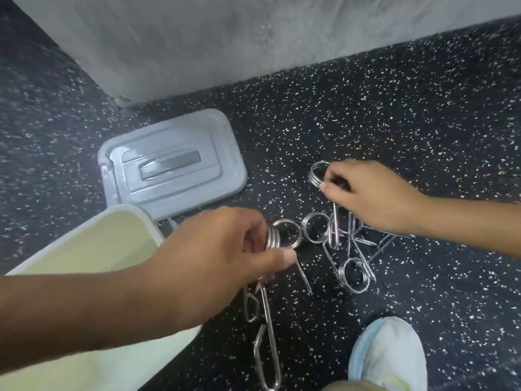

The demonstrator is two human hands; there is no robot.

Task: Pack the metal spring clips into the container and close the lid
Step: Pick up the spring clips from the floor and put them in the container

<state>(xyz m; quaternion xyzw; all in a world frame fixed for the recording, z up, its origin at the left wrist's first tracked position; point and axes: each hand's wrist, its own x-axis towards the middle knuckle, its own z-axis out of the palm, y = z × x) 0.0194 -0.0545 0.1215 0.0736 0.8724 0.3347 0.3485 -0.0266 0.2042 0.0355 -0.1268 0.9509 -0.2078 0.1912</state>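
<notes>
Nearest the person, a shoe (387, 354) rested on the floor (423, 122), and the left arm crossed over the open container (93, 244), whose pale inside showed no clips where it could be seen.

The left hand (214, 258) was closed, thumb against fingers, on the coil of a clip (277, 235). Its coil ring pointed away toward the wall (225, 38), and its long wire legs hung back toward the person, so the long axis ran near to far. More wire handles dangled below the hand; how many clips it held could not be told. Those loose legs looked likely to snag the container's rim or a neighbouring clip on the way in.

Just right of that hand lay the pile (346, 249) on the floor, with legs crossed and coils facing different ways. Lifting one could drag others along or scatter them.

Farther off, the right hand (375, 193) pinched another clip (318, 173) between thumb and fingers, coil to the left, legs trailing down into the pile, where they could catch.

Beyond the container, the lid (172, 162) lay flat on the floor, off. A leg sticking up inside might stop it seating.
</notes>
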